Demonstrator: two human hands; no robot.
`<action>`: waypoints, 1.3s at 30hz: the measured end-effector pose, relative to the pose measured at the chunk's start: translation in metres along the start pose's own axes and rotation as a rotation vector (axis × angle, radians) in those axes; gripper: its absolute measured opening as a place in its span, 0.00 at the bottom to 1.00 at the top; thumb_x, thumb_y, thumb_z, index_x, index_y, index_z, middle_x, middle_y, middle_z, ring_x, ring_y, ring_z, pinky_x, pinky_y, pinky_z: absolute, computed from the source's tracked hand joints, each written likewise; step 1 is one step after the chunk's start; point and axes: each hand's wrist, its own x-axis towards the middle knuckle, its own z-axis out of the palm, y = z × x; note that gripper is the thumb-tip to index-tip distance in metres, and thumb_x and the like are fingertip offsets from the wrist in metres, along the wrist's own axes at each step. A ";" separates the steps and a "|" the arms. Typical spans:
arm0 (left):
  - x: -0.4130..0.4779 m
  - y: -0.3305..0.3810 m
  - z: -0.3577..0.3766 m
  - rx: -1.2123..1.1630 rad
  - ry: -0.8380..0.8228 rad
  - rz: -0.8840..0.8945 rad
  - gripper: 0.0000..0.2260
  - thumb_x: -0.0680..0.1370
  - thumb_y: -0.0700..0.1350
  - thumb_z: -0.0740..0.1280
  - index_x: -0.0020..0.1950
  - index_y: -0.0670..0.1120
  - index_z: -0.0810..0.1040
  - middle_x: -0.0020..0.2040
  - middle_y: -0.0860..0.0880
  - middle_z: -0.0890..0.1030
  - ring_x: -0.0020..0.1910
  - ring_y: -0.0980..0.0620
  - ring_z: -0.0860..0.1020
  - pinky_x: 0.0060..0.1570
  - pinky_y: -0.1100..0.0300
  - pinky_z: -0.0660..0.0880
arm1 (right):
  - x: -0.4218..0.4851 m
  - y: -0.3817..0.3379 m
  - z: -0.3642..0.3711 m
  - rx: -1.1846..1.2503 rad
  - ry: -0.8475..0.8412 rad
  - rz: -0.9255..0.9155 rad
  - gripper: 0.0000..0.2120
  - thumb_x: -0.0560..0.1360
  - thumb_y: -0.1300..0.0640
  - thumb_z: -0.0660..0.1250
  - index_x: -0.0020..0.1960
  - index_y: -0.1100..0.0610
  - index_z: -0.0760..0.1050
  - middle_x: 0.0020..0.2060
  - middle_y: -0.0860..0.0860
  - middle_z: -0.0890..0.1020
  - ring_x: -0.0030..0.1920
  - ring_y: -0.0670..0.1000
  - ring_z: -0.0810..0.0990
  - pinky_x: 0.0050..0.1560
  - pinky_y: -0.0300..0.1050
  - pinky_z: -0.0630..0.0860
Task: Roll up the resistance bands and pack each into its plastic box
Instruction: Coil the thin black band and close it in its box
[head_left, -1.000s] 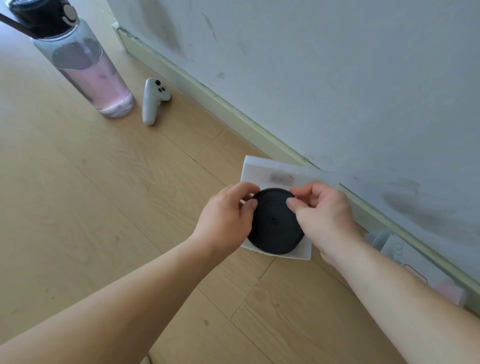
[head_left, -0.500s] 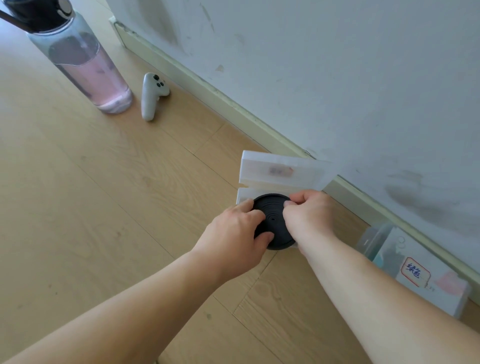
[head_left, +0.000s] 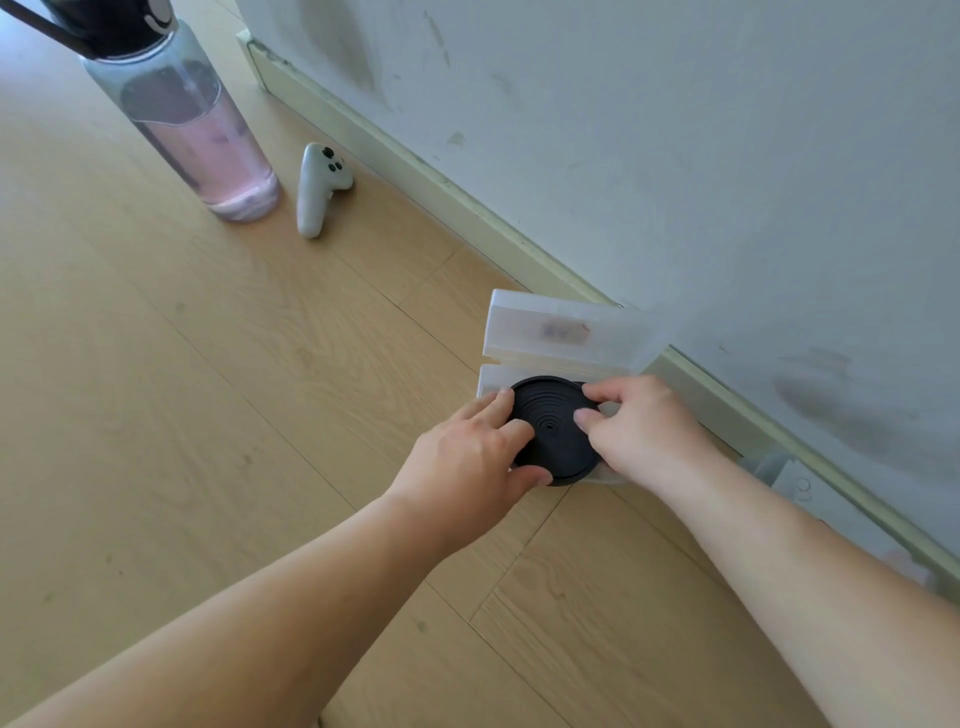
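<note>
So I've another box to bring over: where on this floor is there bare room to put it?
Bare floor lies left of the left hand, nearer than the water bottle and controller, and between the forearms. The skirting side is crowded: right hand, rolled band, open box.

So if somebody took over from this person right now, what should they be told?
Left hand: grips the rolled black band at its left edge.
Right hand: pinches its right edge.
Done: band rolled, set on the base of the open plastic box, lid up by the wall.
To do: press it fully in, close the lid.
A second box lies at the right by the wall, contents unclear.
</note>
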 end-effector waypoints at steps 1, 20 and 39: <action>-0.001 0.001 0.005 0.012 0.019 -0.001 0.16 0.79 0.60 0.70 0.54 0.48 0.82 0.73 0.48 0.75 0.75 0.50 0.72 0.57 0.52 0.81 | -0.003 0.002 -0.003 -0.012 -0.047 0.006 0.21 0.78 0.53 0.71 0.71 0.48 0.77 0.58 0.51 0.84 0.55 0.56 0.84 0.56 0.46 0.79; 0.001 -0.011 0.004 0.159 0.154 0.181 0.13 0.70 0.34 0.76 0.41 0.48 0.74 0.44 0.51 0.72 0.39 0.52 0.66 0.19 0.57 0.69 | -0.015 0.019 0.021 -0.468 -0.112 -0.208 0.42 0.81 0.41 0.63 0.83 0.51 0.40 0.69 0.59 0.69 0.68 0.59 0.72 0.61 0.51 0.72; 0.044 0.013 -0.022 0.297 -0.388 0.083 0.08 0.82 0.40 0.63 0.45 0.50 0.77 0.44 0.51 0.76 0.43 0.47 0.76 0.37 0.56 0.69 | 0.001 0.011 0.023 -0.544 -0.148 -0.180 0.45 0.81 0.48 0.69 0.83 0.56 0.41 0.70 0.59 0.72 0.67 0.61 0.76 0.50 0.51 0.72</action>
